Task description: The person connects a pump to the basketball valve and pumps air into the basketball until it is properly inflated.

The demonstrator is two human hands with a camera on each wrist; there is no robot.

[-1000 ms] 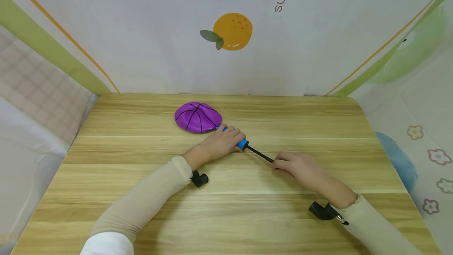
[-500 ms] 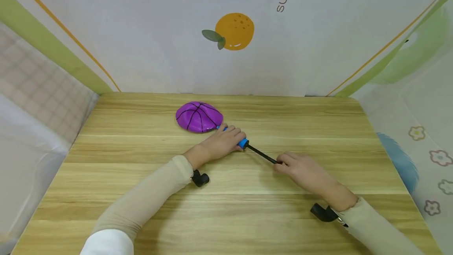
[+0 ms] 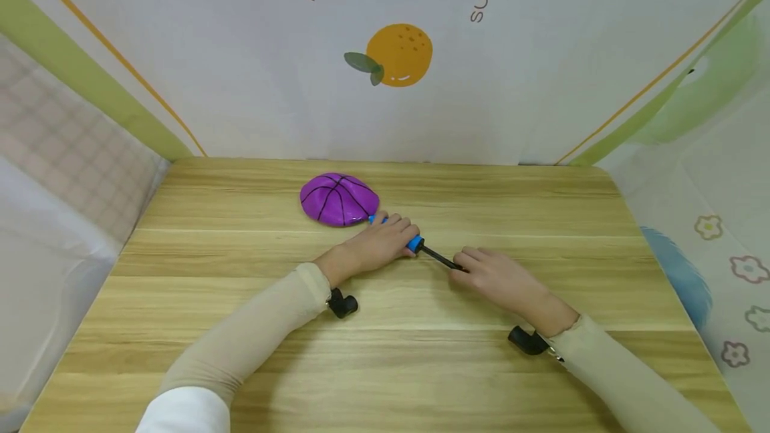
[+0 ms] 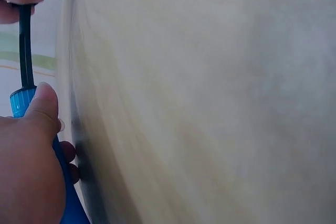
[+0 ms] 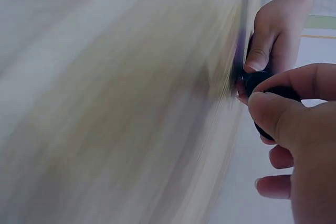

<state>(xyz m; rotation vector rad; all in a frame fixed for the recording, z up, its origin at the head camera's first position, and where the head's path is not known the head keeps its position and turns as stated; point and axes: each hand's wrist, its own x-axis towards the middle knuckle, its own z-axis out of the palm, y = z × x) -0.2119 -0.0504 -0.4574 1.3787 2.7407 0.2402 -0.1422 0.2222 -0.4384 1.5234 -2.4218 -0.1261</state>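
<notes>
Now, right of centre, the right hand point(image 3: 498, 280), thumb and forefinger pinching the black handle point(image 5: 285, 92), sits farther up and left than before, showing less dark rod point(image 3: 438, 257), while mid-frame the left hand point(image 3: 380, 244) still grips the blue pump point(image 3: 415, 243), its tip by the dented purple ball point(image 3: 339, 200), unmoved, upper left of centre.

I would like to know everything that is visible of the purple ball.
The purple ball has black curved lines like a basketball's on smooth, slightly glossy, rubbery-looking skin. It is slumped and dented, seemingly underinflated, on the wood-grain table, slightly left of centre towards the far edge. The blue hand pump, held by the left hand, reaches its near right edge; whether it is inserted cannot be seen.
</notes>
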